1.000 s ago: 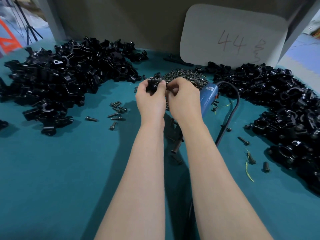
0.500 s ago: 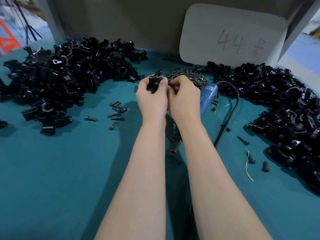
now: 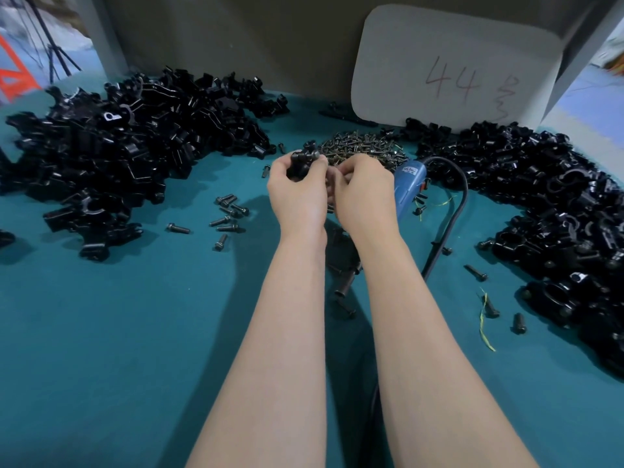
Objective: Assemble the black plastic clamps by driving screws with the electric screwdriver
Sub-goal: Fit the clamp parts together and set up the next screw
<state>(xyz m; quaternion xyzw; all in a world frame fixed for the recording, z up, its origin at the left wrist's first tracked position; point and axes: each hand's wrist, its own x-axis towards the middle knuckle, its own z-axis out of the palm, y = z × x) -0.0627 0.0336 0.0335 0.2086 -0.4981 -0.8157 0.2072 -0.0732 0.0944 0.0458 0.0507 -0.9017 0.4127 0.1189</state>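
Left hand grips a black clamp; right hand curls against it, its hold hidden. Risk: halves slip apart, so the screw seats crooked. Electric screwdriver lies just right of the hands.

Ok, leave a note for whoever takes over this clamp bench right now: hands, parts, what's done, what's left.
Left hand grips one black clamp. Right hand is curled against it; whether it pinches a screw is hidden.
Electric screwdriver lies unheld beside the right hand; screw pile is just behind the hands. Left clamp heap and right clamp heap flank them.
Done: clamp in hand. Left: seat a screw, take the screwdriver, drive it.
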